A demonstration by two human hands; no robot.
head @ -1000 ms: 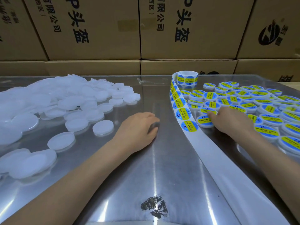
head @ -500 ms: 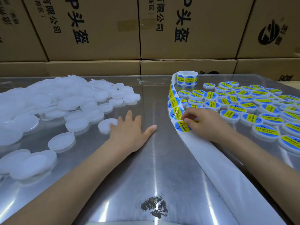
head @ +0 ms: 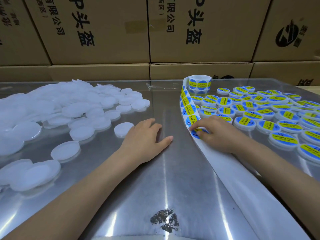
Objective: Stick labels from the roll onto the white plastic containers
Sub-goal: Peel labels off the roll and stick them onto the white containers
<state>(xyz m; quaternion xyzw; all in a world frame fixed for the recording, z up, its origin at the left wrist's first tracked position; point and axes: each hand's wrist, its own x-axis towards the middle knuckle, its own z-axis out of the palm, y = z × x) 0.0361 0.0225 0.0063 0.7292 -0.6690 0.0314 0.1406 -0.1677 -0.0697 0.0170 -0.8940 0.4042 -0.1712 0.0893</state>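
Heap of plain white round plastic containers (head: 52,108) at 9–10 o'clock on the shiny metal counter (head: 173,170); a few strays lie nearer the viewer. One unlabelled white round container (head: 123,129) sits apart from the heap, just beside the left hand's fingertips; contact cannot be confirmed.

Left hand (head: 145,141) at centre — palm down on the counter, fingers relaxed and slightly spread, grip open, holding nothing.

At 1 o'clock of that hand, the white backing strip (head: 233,174) runs from the roll of blue-and-yellow round labels (head: 200,82) at 12 o'clock down to 5 o'clock. Labels remain only on the far stretch; the near stretch is bare.

Right hand (head: 216,134) lies on the strip, fingers curled, pinching the nearest blue-and-yellow label (head: 196,134), whose left part shows under the fingertips. Whether its edge is lifted off the strip cannot be told.

At 2–3 o'clock — many labelled white round containers (head: 270,116), packed close, label side up.

Behind the counter, stacked brown cardboard boxes (head: 103,32) with black print.
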